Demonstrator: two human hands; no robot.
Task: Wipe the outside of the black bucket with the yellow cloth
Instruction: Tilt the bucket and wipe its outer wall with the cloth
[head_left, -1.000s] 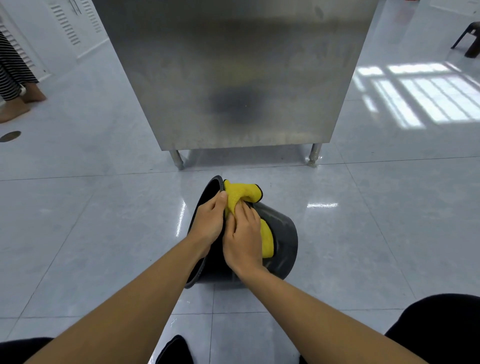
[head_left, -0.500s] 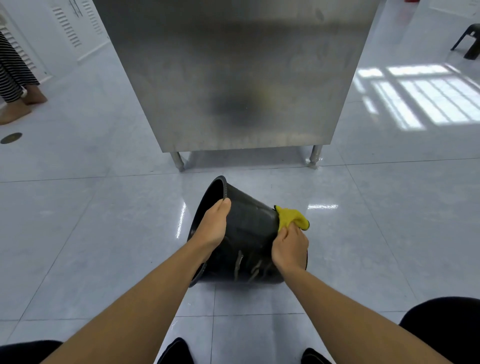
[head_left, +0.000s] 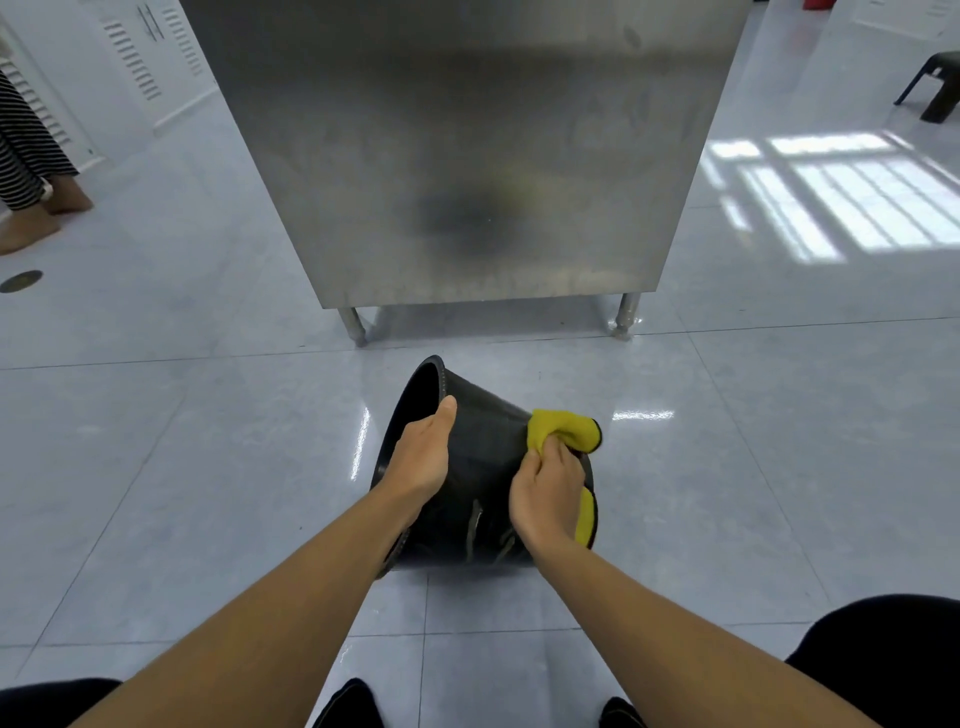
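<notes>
The black bucket (head_left: 483, 457) lies on its side on the tiled floor, its open mouth facing left and its base to the right. My left hand (head_left: 422, 454) grips the rim near the mouth, thumb on top. My right hand (head_left: 545, 491) presses the bunched yellow cloth (head_left: 561, 428) against the outer wall near the base. Part of the cloth hangs over the base edge below my right hand. Wet streaks show on the wall near me.
A stainless steel cabinet (head_left: 467, 156) on short legs stands just beyond the bucket. A person's striped trouser legs and bare feet (head_left: 31, 197) are at the far left. A dark stool (head_left: 935, 83) sits far right. My dark-clad knees frame the bottom edge.
My right hand slid the cloth from the rim beside my left hand rightward along the wall to the base, then back a little toward me. The left hand kept its grip on the rim.
</notes>
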